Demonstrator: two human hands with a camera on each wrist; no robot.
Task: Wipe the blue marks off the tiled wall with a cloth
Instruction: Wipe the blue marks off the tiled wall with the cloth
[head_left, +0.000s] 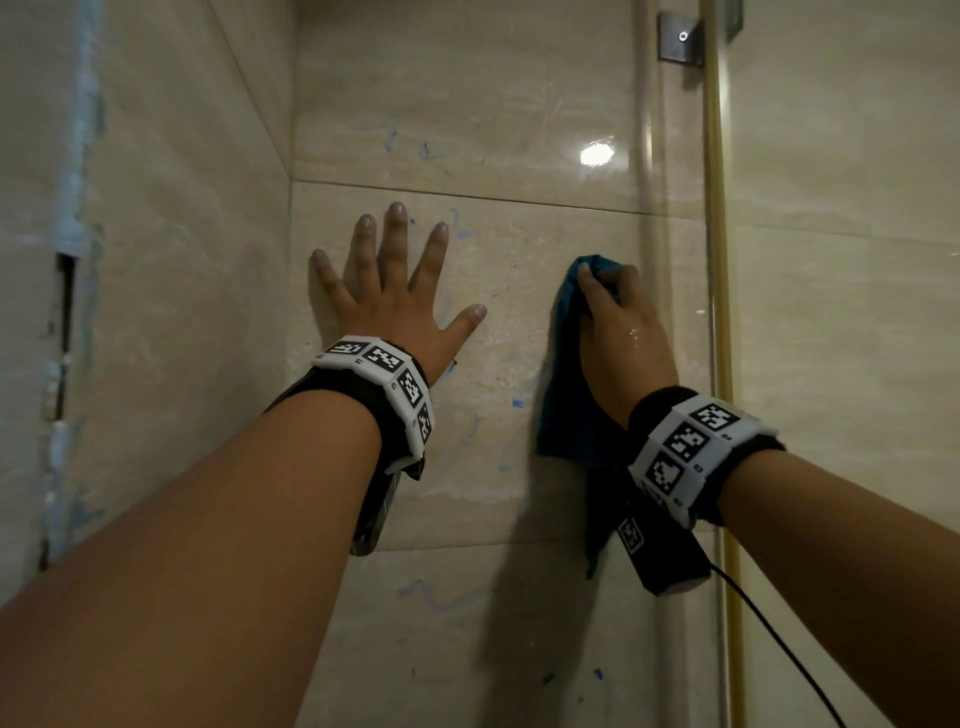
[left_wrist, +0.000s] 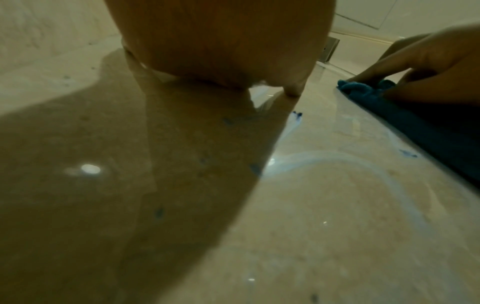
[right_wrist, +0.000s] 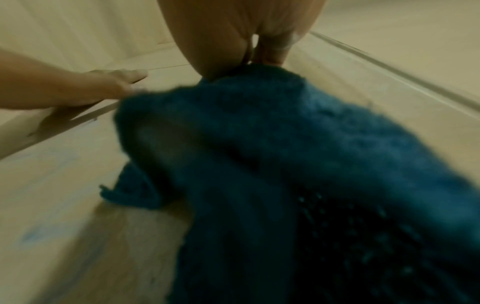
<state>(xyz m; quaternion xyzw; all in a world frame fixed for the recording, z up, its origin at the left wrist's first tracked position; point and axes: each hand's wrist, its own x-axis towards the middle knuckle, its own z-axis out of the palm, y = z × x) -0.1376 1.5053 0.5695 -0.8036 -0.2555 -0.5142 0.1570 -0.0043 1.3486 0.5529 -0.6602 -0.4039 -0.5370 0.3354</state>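
The beige tiled wall carries faint blue marks, with more smears higher up and lower down. My left hand lies flat on the tile with its fingers spread. To its right, my right hand grips a dark blue cloth and presses it against the wall; the cloth hangs down below the wrist. The left wrist view shows blue specks and a pale wiped arc beside the cloth. The cloth fills the blurred right wrist view.
A side wall meets the tiled wall in a corner at the left. A glass panel with a gold edge strip and a metal bracket stands just right of my right hand. A black cable hangs from the right wrist.
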